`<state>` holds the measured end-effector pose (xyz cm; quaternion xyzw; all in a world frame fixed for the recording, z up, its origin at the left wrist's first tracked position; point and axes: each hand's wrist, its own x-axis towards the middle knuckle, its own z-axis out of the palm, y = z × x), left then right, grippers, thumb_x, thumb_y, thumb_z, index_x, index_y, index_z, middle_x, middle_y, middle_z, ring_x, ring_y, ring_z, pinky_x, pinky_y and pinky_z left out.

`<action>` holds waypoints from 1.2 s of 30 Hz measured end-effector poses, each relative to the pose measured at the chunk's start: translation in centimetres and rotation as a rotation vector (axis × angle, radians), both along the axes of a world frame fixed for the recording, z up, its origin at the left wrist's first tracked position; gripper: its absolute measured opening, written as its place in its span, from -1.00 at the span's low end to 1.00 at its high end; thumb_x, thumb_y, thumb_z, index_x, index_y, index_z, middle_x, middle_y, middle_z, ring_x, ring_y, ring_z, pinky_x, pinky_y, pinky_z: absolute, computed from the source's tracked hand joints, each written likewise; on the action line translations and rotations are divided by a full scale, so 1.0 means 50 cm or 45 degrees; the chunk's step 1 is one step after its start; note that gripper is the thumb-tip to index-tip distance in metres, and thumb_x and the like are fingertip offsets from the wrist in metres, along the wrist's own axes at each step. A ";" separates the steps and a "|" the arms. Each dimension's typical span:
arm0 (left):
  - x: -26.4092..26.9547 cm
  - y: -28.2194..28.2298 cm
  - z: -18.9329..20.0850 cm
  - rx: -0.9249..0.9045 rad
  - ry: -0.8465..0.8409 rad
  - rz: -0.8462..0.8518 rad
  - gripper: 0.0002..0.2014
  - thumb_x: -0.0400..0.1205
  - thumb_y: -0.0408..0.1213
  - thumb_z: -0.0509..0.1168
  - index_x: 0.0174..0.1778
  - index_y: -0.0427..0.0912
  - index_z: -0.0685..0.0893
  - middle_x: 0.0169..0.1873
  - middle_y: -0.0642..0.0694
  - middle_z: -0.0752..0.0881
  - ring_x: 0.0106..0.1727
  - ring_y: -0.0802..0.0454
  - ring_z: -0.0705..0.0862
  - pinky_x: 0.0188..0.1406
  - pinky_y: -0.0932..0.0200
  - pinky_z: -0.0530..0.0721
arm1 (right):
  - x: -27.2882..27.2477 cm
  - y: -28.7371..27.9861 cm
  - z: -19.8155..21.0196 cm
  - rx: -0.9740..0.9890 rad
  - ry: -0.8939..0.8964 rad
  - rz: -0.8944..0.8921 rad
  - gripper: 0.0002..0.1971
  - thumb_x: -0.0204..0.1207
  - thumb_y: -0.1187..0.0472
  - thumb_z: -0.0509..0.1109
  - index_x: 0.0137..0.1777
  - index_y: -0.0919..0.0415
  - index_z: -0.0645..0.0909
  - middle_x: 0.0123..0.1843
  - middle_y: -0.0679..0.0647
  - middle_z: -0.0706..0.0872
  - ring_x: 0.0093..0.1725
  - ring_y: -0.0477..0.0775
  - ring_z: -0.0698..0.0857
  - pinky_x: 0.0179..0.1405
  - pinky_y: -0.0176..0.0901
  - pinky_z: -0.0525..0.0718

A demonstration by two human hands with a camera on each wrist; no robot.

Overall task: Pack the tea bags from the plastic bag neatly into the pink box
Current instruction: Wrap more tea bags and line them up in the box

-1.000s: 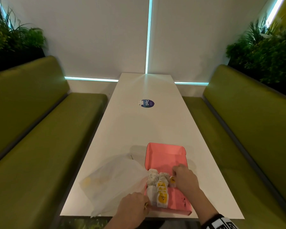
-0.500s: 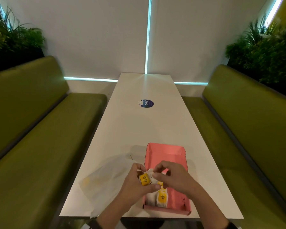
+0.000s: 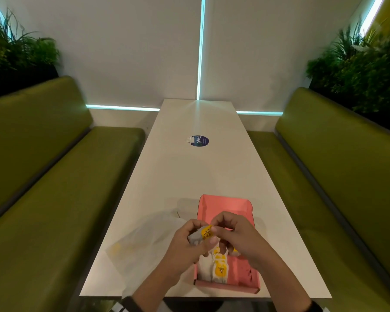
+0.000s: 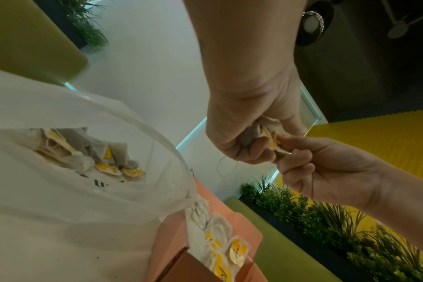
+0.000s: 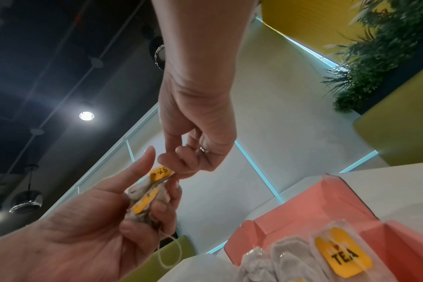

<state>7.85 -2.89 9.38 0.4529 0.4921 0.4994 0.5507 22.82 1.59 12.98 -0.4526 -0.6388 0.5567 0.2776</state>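
Long white rectangular surface (image 3: 196, 176), green benches either side. Crinkled translucent plastic bag (image 3: 144, 242) lay flat at left, touching the open pink cardboard box (image 3: 225, 204); more tea bags visible inside the plastic. A short row of white paper tea bags with yellow tags (image 3: 218, 269) stood packed on edge in the box's near left corner, far half bare.

Left hand (image 3: 185, 248) closed around a crumpled clump of grey-white tea bags (image 5: 145, 196), held above the box. Right hand (image 3: 236, 237) pinching one yellow tag (image 5: 161, 172) at the clump's top; string loop dangling below.

Likely step: separating one bag from the clump. Best done by pulling the tag slowly, watching the strings for tangles, flattening the bag, then seating it upright against the row, tag facing the same way.
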 end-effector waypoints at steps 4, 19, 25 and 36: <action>-0.005 0.004 -0.006 -0.037 -0.038 0.014 -0.73 0.49 -0.24 0.46 0.02 -0.27 0.61 -0.39 -0.01 0.65 -0.39 0.07 0.61 -0.53 0.23 0.48 | 0.001 0.007 0.001 0.036 0.051 -0.111 -0.93 0.55 0.41 0.35 -0.08 0.25 0.59 -0.30 0.04 0.67 -0.57 -0.02 0.55 -0.57 -0.30 0.43; -0.030 0.014 -0.020 -0.095 0.137 0.169 -0.82 0.52 -0.37 0.44 0.00 -0.12 0.66 -0.25 -0.06 0.72 -0.42 0.12 0.59 -0.53 0.25 0.49 | 0.023 0.028 0.013 0.573 -0.477 -0.410 -0.79 0.50 0.16 0.44 -0.35 -0.05 0.57 -0.32 -0.16 0.69 -0.38 -0.10 0.64 -0.24 -0.17 0.61; -0.050 0.026 -0.019 -0.117 0.189 0.292 -0.88 0.63 -0.22 0.31 -0.09 -0.08 0.76 -0.20 -0.13 0.75 -0.44 0.13 0.55 -0.54 0.29 0.43 | 0.033 0.014 0.042 0.313 -0.685 0.361 -0.90 0.47 0.14 0.47 -0.26 0.01 0.64 -0.26 -0.14 0.70 -0.41 -0.22 0.66 -0.31 -0.34 0.59; -0.027 0.008 0.023 0.144 0.230 0.000 -0.78 0.64 -0.26 0.24 0.14 -0.07 0.71 -0.40 0.21 0.71 -0.45 0.33 0.61 -0.48 0.45 0.51 | 0.013 0.010 0.044 0.545 -0.650 0.235 -0.86 0.46 0.09 0.47 -0.31 -0.07 0.61 -0.32 -0.21 0.64 -0.39 -0.41 0.57 -0.37 -0.54 0.48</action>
